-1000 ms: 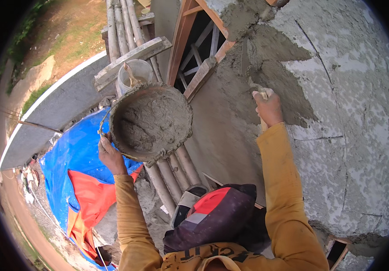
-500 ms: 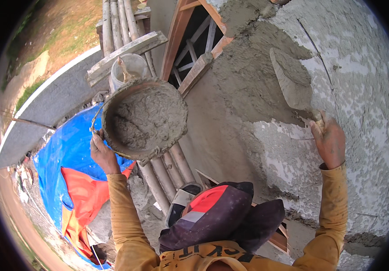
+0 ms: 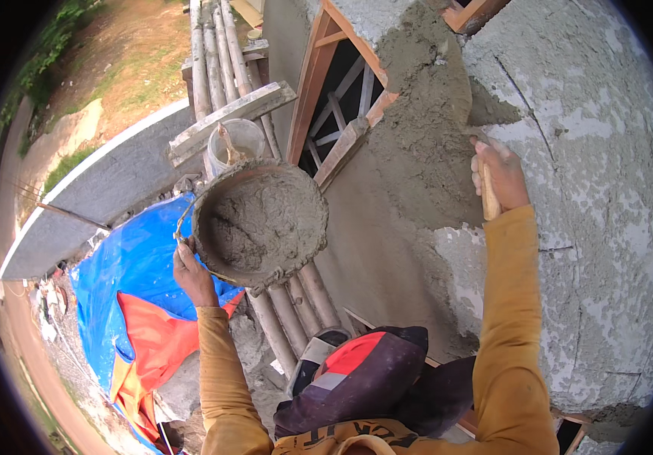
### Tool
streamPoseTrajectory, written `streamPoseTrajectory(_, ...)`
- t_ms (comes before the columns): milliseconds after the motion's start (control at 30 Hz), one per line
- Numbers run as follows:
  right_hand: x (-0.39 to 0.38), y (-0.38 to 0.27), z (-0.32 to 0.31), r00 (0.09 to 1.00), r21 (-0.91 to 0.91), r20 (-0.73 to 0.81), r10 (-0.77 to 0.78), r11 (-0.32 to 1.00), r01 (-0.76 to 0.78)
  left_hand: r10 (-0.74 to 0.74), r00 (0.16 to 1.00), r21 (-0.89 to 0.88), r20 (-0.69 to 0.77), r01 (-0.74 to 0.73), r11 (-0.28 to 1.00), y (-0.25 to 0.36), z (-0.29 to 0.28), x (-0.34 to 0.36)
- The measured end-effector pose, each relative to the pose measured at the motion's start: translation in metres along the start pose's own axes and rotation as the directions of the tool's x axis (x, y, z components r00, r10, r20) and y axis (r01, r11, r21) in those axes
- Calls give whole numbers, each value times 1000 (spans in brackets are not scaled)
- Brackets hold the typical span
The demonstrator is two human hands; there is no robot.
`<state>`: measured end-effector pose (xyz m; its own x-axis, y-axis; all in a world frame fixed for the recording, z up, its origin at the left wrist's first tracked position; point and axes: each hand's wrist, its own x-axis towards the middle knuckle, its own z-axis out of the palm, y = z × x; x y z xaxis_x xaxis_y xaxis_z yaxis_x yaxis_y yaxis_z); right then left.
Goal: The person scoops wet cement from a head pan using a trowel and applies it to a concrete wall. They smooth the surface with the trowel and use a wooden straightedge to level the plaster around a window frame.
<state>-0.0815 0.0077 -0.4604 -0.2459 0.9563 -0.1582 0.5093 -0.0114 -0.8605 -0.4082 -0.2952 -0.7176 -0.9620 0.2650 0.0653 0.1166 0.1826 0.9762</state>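
Note:
My left hand [image 3: 194, 277] grips the bucket at its left edge, where a thin handle loops along the rim. The round bucket [image 3: 319, 243] is crusted with mortar and tilted so its mouth faces me; wet grey mortar [image 3: 258, 220] fills much of it. My right hand [image 3: 505, 174] is closed around the wooden handle of a trowel [image 3: 489, 199]. The trowel's blade lies up at the wet plaster [image 3: 417, 152] on the wall, and its outline is hard to tell from the grey mortar. Rough grey-white wall [image 3: 599, 212] spreads right of that hand.
Bamboo poles [image 3: 296, 307] form a scaffold under me, with a plank [image 3: 258, 105] across them. A pale plastic bucket [image 3: 249, 136] with a stick-like handle stands by the plank. A wooden frame [image 3: 307, 83] borders an opening. Below left lies a blue and orange tarp [image 3: 125, 262].
My right hand has moved up and leftward with the trowel, and the blade has swept along the wet plaster. The held bucket sits slightly lower and further right in view.

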Motion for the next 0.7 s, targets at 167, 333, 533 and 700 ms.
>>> streamPoseTrajectory(167, -59, -18, -7, 989, -323, -6, -144, 937, 135, -21, 998, -13, -61, 20, 1000, -1, -19, -6)
streamPoseTrajectory(333, -49, 38, 60, 801, -678, 499, -329, 428, 598, -17, 999, 67, -40, 20, 998, 7, -7, -5)
streamPoseTrajectory(533, -12, 46, 194, 695, -709, 674, -252, 46, 704, -10, 995, 18, -98, 12, 1000, 1, -9, -4)
streamPoseTrajectory(700, -52, 72, 288, 619, -603, 783, 57, 312, 734, -60, 996, 56, -71, 64, 996, 6, -5, -5)
